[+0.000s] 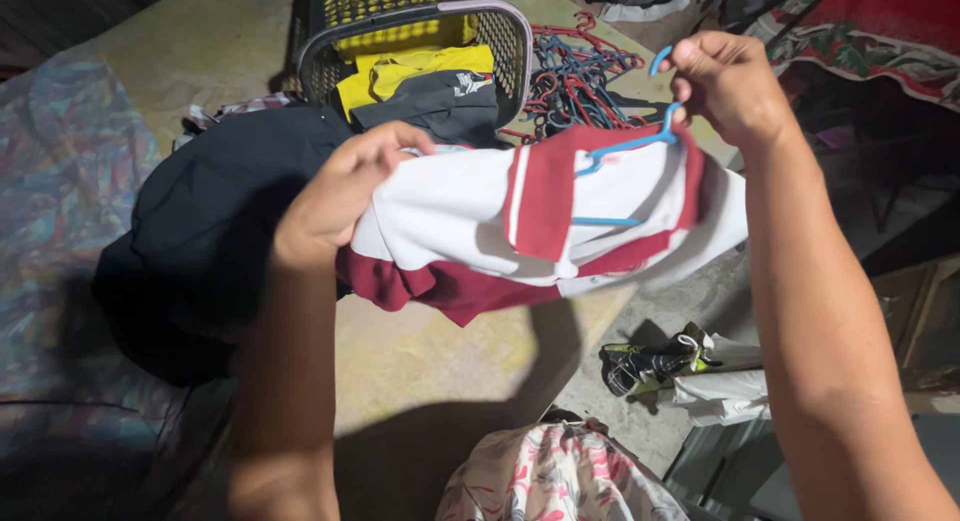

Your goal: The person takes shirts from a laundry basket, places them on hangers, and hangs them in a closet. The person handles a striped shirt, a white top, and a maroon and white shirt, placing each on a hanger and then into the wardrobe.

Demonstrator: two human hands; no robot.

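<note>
The left hand (340,196) is closed around the bunched cloth of a white shirt with dark red collar and hem (540,226), held up over the table. The right hand (725,81) pinches the hook of a blue plastic hanger (625,146) inside the shirt's collar, near a far dark mesh laundry basket (420,41).

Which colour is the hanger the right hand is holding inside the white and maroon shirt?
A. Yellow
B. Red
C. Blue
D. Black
C. The right hand grips the hook of a blue hanger whose arm runs into the collar of the white and maroon shirt, while the left hand holds the shirt's shoulder.
</note>
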